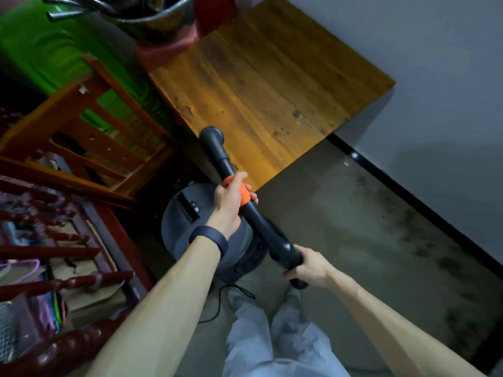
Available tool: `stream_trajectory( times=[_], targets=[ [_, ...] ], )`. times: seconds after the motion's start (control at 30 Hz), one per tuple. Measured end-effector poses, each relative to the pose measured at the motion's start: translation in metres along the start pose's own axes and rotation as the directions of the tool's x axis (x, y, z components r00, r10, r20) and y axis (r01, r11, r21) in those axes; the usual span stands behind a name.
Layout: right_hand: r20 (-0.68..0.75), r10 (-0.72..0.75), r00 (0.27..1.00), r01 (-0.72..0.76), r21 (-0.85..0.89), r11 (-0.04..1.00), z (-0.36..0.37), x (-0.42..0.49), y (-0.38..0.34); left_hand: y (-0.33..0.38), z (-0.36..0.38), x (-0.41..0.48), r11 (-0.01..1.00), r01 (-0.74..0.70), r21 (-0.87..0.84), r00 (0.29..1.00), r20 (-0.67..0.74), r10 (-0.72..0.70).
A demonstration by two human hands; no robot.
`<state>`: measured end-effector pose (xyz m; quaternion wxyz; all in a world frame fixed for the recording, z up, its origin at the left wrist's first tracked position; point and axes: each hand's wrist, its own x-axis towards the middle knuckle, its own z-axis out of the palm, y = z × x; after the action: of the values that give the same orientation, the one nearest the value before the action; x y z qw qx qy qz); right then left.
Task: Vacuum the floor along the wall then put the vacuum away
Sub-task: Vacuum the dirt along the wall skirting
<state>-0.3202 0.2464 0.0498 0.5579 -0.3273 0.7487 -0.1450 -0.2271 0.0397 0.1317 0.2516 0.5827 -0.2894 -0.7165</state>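
Note:
I hold a black vacuum wand [262,225] level in front of me, its open round end [211,134] pointing up toward the table. My left hand [230,202] is wrapped around the wand's orange collar [244,195]. My right hand [309,265] grips the thicker rear end of the wand. Below the wand stands the round dark grey vacuum body [187,224] on the floor. Its black cord [231,295] trails past my legs. The grey wall [435,104] with a black baseboard [408,197] runs along the right.
A wooden table [272,85] stands ahead against the wall. A wooden chair frame [89,137] and dark red turned-wood furniture [54,254] crowd the left side. A green bin [40,47] and a metal pot [152,20] are behind. The stained concrete floor [353,227] lies to the right.

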Motion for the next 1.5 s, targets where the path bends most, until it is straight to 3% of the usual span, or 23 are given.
stream_trajectory(
  times=[0.17,0.27,0.33,0.4,0.47,0.53,0.6,0.73,0.8,0.9,1.1,1.23,1.37,1.5],
  targets=[
    [0.081,0.033,0.996,-0.042,0.120,0.992,-0.019,-0.021,-0.004,0.015,0.041,-0.036,0.972,-0.145,0.186,0.977,0.181,0.111],
    [0.089,0.041,0.995,-0.070,0.360,0.930,-0.035,-0.044,0.001,0.005,0.058,-0.053,0.925,-0.212,0.314,0.949,0.290,0.119],
    [0.028,0.093,0.995,-0.089,0.641,0.762,-0.052,-0.064,0.001,-0.005,0.067,-0.067,0.862,-0.276,0.426,0.917,0.384,0.104],
    [-0.087,0.144,0.986,-0.005,0.838,0.546,-0.073,-0.083,0.003,-0.021,0.073,-0.080,0.766,-0.343,0.543,0.877,0.478,0.054],
    [-0.224,0.195,0.955,0.129,0.905,0.406,-0.095,-0.101,0.003,-0.039,0.078,-0.089,0.681,-0.382,0.625,0.828,0.559,-0.049],
    [-0.326,0.231,0.917,0.241,0.912,0.333,-0.112,-0.123,0.005,-0.056,0.085,-0.100,0.601,-0.410,0.686,0.781,0.604,-0.158],
    [-0.405,0.231,0.885,0.307,0.879,0.366,-0.122,-0.144,0.007,-0.070,0.093,-0.115,0.501,-0.497,0.709,0.713,0.663,-0.230],
    [-0.539,0.260,0.801,0.308,0.743,0.594,-0.117,-0.177,0.007,-0.090,0.107,-0.142,0.318,-0.660,0.681,0.602,0.732,-0.317],
    [-0.631,0.302,0.715,0.305,0.669,0.678,-0.106,-0.178,0.012,-0.099,0.109,-0.144,0.275,-0.686,0.674,0.569,0.732,-0.375],
    [-0.690,0.370,0.622,0.287,0.641,0.712,-0.084,-0.179,0.020,-0.112,0.107,-0.143,0.258,-0.686,0.680,0.546,0.716,-0.434],
    [-0.752,0.432,0.497,0.346,0.629,0.697,-0.076,-0.182,0.028,-0.139,0.087,-0.137,0.232,-0.679,0.696,0.530,0.684,-0.501],
    [-0.771,0.503,0.391,0.422,0.636,0.646,-0.090,-0.185,0.048,-0.146,0.105,-0.124,0.066,-0.795,0.602,0.462,0.673,-0.577],
    [-0.732,0.607,0.310,0.527,0.664,0.531,-0.109,-0.186,0.080,-0.153,0.144,-0.123,-0.051,-0.883,0.467,0.387,0.660,-0.644],
    [-0.676,0.665,0.317,0.580,0.693,0.428,-0.135,-0.176,0.111,-0.176,0.185,-0.129,-0.165,-0.916,0.366,0.382,0.668,-0.638]
  ],
)
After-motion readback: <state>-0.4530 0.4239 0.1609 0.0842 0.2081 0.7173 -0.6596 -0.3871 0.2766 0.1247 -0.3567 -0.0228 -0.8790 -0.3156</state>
